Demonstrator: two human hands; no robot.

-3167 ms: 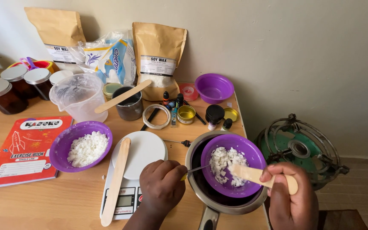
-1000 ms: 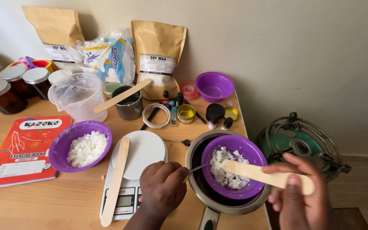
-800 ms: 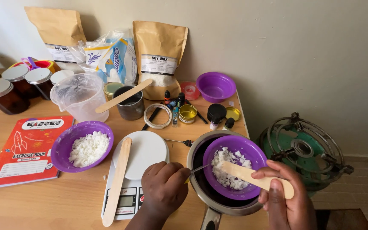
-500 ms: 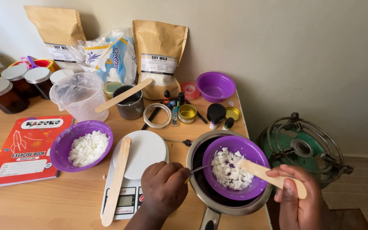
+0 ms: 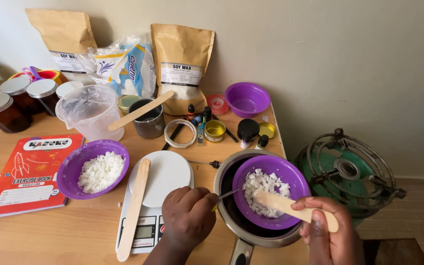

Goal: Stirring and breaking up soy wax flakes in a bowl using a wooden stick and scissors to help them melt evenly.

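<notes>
On your wooden table [image 5: 50,235] a round steel pot [image 5: 251,235] cradles the smooth purple plastic bowl [image 5: 290,176] of crumbly white wax flakes [image 5: 261,189]. Your right hand [image 5: 330,235] grips a flat wooden stick [image 5: 280,203] resting in them. Your left hand [image 5: 187,218] closes on a thin metal handle [image 5: 227,194], mostly hidden.

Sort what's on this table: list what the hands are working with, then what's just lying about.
In use: right hand, wooden stick, purple bowl of white flakes, metal pot, left hand, thin metal tool.

Lying about: red exercise book, clear jug, amber jars, tape roll.
</notes>
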